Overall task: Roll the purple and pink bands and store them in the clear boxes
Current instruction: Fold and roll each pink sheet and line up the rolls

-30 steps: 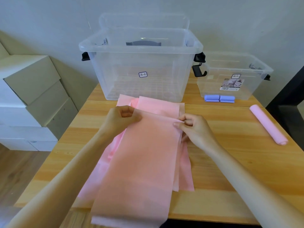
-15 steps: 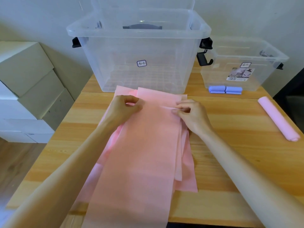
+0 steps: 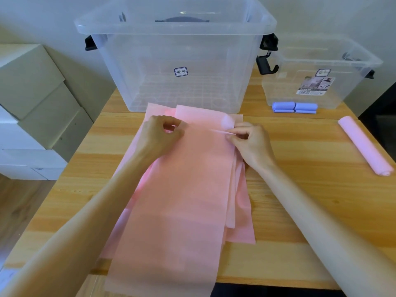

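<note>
Left hand and right hand both pinch far edge of top pink band; big clear box just beyond.

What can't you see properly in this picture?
Head view only:
- How many pink bands lie in the pile: the top one covers the others.
- The near end of the top band: cut off by the bottom edge.
- The writing on the big clear box's label: too small.
- The left hand's fingertips: curled under, so the pinch is hidden.
- The dark thing behind the big clear box: blurred through plastic.
</note>
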`<state>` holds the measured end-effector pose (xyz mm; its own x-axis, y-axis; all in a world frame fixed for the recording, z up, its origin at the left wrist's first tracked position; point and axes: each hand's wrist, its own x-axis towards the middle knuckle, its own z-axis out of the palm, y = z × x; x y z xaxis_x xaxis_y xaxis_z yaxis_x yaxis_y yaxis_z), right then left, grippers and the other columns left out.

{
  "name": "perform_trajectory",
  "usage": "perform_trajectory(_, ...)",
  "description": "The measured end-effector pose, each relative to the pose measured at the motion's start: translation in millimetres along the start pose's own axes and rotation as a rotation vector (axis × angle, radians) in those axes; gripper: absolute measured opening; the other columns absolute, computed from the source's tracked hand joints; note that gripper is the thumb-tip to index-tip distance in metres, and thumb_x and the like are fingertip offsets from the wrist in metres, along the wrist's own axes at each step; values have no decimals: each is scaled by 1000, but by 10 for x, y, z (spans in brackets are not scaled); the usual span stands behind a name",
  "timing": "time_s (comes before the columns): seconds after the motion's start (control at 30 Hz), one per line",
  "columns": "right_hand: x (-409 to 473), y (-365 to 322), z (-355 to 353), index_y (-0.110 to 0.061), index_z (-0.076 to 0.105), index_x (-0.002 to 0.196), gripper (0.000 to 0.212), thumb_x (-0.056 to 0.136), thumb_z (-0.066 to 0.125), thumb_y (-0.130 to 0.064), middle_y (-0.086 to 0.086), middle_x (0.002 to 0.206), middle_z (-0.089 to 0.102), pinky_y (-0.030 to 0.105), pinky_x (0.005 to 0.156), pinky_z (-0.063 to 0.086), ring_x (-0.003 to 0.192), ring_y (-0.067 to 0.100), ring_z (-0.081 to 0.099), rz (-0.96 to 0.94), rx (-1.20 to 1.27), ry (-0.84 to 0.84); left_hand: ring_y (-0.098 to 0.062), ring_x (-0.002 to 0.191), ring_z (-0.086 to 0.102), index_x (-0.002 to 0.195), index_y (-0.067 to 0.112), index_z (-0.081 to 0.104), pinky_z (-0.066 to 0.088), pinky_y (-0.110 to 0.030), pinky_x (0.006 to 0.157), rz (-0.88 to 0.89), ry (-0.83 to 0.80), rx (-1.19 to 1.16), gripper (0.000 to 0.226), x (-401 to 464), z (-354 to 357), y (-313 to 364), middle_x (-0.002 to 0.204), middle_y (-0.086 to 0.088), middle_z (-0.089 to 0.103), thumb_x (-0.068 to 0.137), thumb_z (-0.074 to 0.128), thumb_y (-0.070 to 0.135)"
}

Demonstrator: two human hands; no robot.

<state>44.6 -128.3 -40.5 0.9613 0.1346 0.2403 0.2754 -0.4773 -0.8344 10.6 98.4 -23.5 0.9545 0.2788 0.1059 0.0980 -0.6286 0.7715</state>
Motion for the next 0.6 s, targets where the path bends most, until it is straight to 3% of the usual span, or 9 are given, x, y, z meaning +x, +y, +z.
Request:
perform_trajectory(0.07, -31, 0, -3, -4, 79, 96, 16, 86, 68, 1, 11, 92, 71, 15, 67, 41, 80, 14, 60, -15, 19, -3, -5, 91, 60, 107, 19, 74, 40, -15, 76, -4, 4, 3, 21, -11, 14, -22, 97, 8, 68, 87, 73, 20)
perform_trajectory(0.2, -89, -26, -26, -6, 79, 94, 15, 86, 69, 2, 5, 92, 69, 10, 69, 41, 73, -2, 56, -16, 113, 4, -1, 86, 62, 102, 15, 73, 41, -7, 70, -36, 30, -76, 20, -6, 8, -71, 102, 8, 69, 83, 78, 18)
perform_trajectory(0.37, -119, -98, -83, -17, 78, 84, 20, 82, 73, 2, -3, 85, 69, 14, 68, 45, 76, 3, 62, 14, 308, 11, 8, 75, 63, 91, 18, 73, 46, -5, 61, -102, 22, -275, 16, 3, -34, -43, 108, 13, 67, 80, 81, 11)
perform_trajectory(0.47, -153, -146, -108, -19, 77, 82, 23, 81, 75, 3, -8, 81, 67, 14, 71, 46, 76, 4, 62, 3, 366, 15, 3, 60, 65, 96, 21, 77, 46, -9, 54, -156, -45, -390, 19, -35, -77, -4, 88, 4, 74, 83, 77, 7)
perform_trajectory(0.53, -193, -183, -131, -17, 77, 84, 22, 80, 75, 5, -4, 84, 66, 13, 72, 47, 76, 3, 62, -9, 401, 6, -1, 67, 68, 98, 20, 78, 50, -13, 61, -178, -64, -443, 20, -44, -98, 1, 88, 2, 76, 82, 78, 8)
perform_trajectory(0.6, -237, -213, -159, -16, 77, 83, 22, 79, 76, 6, 0, 85, 65, 12, 70, 46, 75, 3, 61, -24, 427, -7, 0, 91, 69, 101, 21, 79, 52, -15, 79, -157, -74, -433, 23, -35, -110, -8, 109, 12, 73, 80, 80, 11)
